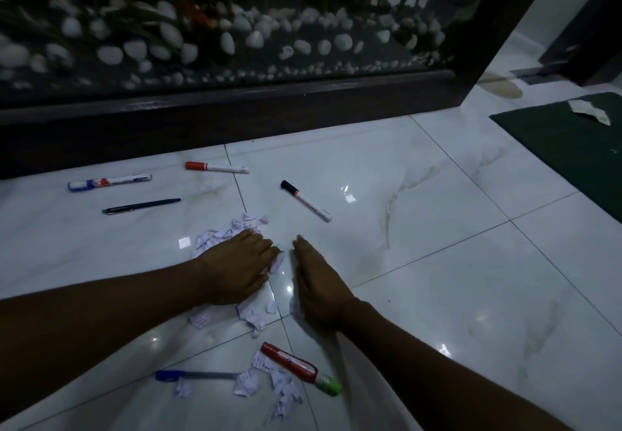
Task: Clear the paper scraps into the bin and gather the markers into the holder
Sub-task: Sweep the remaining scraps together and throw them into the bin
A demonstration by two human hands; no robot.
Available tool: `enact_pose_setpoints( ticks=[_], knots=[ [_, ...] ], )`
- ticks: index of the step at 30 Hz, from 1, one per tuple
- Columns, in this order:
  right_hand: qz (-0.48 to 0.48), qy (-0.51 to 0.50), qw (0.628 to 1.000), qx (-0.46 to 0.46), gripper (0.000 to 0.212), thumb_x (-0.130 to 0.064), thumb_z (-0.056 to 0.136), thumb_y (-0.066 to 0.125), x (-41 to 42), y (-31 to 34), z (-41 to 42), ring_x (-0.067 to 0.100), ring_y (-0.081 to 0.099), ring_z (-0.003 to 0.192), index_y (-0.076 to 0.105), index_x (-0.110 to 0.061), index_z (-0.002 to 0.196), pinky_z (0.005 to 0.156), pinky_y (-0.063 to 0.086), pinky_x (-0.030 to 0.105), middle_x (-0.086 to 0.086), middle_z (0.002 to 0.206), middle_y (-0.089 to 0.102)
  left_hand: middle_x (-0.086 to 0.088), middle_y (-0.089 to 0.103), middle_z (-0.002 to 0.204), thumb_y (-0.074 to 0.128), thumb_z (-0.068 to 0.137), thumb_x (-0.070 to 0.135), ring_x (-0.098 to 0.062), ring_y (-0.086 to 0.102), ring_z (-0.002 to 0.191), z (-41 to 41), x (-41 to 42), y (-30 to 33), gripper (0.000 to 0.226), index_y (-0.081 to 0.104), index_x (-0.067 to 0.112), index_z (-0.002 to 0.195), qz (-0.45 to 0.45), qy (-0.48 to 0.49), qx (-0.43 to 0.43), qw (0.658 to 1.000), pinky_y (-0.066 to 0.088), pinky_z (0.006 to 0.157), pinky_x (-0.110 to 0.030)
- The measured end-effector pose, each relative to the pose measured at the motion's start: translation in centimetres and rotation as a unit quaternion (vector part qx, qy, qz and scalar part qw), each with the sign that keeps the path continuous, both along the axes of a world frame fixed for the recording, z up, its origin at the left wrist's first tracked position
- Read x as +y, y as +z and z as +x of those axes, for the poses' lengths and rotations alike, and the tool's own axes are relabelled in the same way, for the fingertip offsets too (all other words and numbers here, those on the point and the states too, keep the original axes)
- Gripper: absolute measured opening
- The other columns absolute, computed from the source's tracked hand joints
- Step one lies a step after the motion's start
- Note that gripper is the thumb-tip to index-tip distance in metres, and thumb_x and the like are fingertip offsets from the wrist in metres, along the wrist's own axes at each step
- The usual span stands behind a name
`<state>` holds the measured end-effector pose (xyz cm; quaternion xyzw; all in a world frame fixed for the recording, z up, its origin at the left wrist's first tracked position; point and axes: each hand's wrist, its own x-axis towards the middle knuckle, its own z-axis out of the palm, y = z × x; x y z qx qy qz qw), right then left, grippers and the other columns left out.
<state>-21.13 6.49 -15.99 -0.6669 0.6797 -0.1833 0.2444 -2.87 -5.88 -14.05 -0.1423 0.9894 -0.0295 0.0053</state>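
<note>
Pressing flat, both hands, left and right, lie open-fingered, gripping nothing, beside crumpled paper scraps on glossy tile.

White floor tiles with faint grey veining; pale lilac-white paper scraps; far red-capped white marker; black-capped white marker; dark green mat right.

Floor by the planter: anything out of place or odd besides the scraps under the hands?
Yes. A crumpled paper lies alone on the green mat at far right, well away from the scrap piles. A brownish stain marks the tile beyond the mat. Pens and markers lie scattered; no bin or holder shows.
</note>
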Motion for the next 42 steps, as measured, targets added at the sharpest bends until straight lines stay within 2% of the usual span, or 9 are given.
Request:
enact_pose_setpoints(
  ticks=[3, 6, 9, 13, 18, 21, 28, 35, 42],
  knots=[
    [-0.042, -0.083, 0.994, -0.054, 0.055, -0.026, 0.098, 0.035, 1.5, 0.4, -0.1, 0.018, 0.021, 0.145, 0.025, -0.004, 0.148, 0.113, 0.005, 0.009, 0.011, 0.157, 0.024, -0.011, 0.067, 0.11, 0.04, 0.084, 0.042, -0.026, 0.064, 0.098, 0.9, 0.8, 0.1, 0.052, 0.059, 0.008, 0.117, -0.014, 0.005, -0.007, 1.0, 0.039, 0.097, -0.041],
    [-0.063, -0.176, 0.981, -0.044, 0.071, -0.051, 0.095, 0.025, 5.6, -0.3, -0.8, 0.016, 0.016, 0.144, 0.029, -0.003, 0.146, 0.119, 0.011, 0.025, 0.012, 0.157, 0.023, -0.013, 0.065, 0.121, 0.038, 0.085, 0.044, -0.028, 0.063, 0.109, 2.0, 1.7, 0.1, 0.055, 0.059, 0.01, 0.123, -0.012, 0.032, -0.047, 0.998, 0.048, 0.097, -0.042],
    [-0.022, -0.151, 0.988, 0.011, 0.078, -0.056, 0.094, 0.015, 8.0, -0.9, 1.2, 0.022, -0.001, 0.149, 0.013, -0.003, 0.151, 0.122, 0.006, 0.041, 0.011, 0.16, 0.002, -0.016, 0.06, 0.129, 0.037, 0.088, 0.044, -0.031, 0.059, 0.116, 3.0, 2.4, 0.0, 0.058, 0.056, 0.008, 0.129, -0.001, 0.054, -0.067, 0.996, 0.045, 0.098, -0.048],
    [-0.015, -0.037, 0.999, -0.034, 0.068, -0.037, 0.098, 0.026, 5.3, -0.7, 5.4, 0.019, -0.014, 0.148, -0.002, -0.006, 0.152, 0.121, -0.005, 0.034, 0.005, 0.156, -0.017, -0.018, 0.055, 0.135, 0.037, 0.088, 0.044, -0.035, 0.054, 0.123, 4.1, 3.3, 0.5, 0.059, 0.053, 0.007, 0.132, -0.017, 0.077, -0.065, 0.995, 0.04, 0.103, -0.052],
    [-0.046, -0.031, 0.992, -0.117, 0.056, -0.019, 0.097, 0.036, 2.3, 1.0, 5.4, 0.026, 0.02, 0.146, 0.021, 0.0, 0.148, 0.12, 0.014, 0.029, 0.018, 0.156, 0.022, -0.019, 0.056, 0.133, 0.035, 0.087, 0.046, -0.036, 0.054, 0.121, 5.7, 4.7, 1.4, 0.062, 0.054, 0.006, 0.131, -0.021, 0.13, -0.076, 0.988, 0.041, 0.102, -0.053],
    [-0.062, -0.053, 0.994, -0.075, 0.039, -0.015, 0.091, 0.049, 3.7, 2.9, 3.1, 0.026, 0.048, 0.121, 0.049, -0.006, 0.129, 0.106, 0.038, 0.035, 0.014, 0.13, 0.052, -0.02, 0.049, 0.14, 0.032, 0.086, 0.051, -0.037, 0.051, 0.125, 7.1, 5.3, 1.1, 0.069, 0.047, 0.007, 0.137, 0.012, 0.174, -0.084, 0.981, 0.04, 0.1, -0.055],
    [0.095, 0.087, 0.984, 0.122, 0.046, -0.054, 0.08, 0.058, 7.5, 4.4, 2.2, 0.017, 0.058, 0.097, 0.056, -0.025, 0.115, 0.075, 0.043, 0.027, -0.003, 0.109, 0.061, -0.015, 0.01, 0.159, 0.014, 0.086, 0.059, -0.033, 0.018, 0.144, 6.4, 7.0, 1.1, 0.078, 0.015, 0.014, 0.15, 0.061, 0.211, -0.12, 0.968, 0.026, 0.11, -0.053],
    [0.091, 0.118, 0.984, 0.094, 0.025, -0.038, 0.088, 0.057, 8.4, 2.9, 3.1, 0.025, 0.056, 0.08, 0.059, -0.013, 0.089, 0.061, 0.032, 0.026, 0.005, 0.088, 0.055, -0.018, 0.016, 0.157, 0.033, 0.093, 0.052, -0.036, 0.028, 0.138, 3.8, 7.5, 0.8, 0.068, 0.022, 0.011, 0.147, 0.049, 0.227, -0.112, 0.966, 0.035, 0.104, -0.055],
    [0.058, -0.141, 0.986, 0.068, 0.025, -0.029, 0.089, 0.058, 4.7, 3.9, -3.0, 0.028, 0.061, 0.081, 0.067, -0.005, 0.09, 0.066, 0.041, 0.029, 0.012, 0.087, 0.067, -0.021, 0.026, 0.154, 0.019, 0.086, 0.056, -0.039, 0.032, 0.136, 5.1, 7.6, 0.5, 0.076, 0.032, 0.008, 0.143, 0.042, 0.253, -0.118, 0.959, 0.038, 0.099, -0.056]
  ],
)
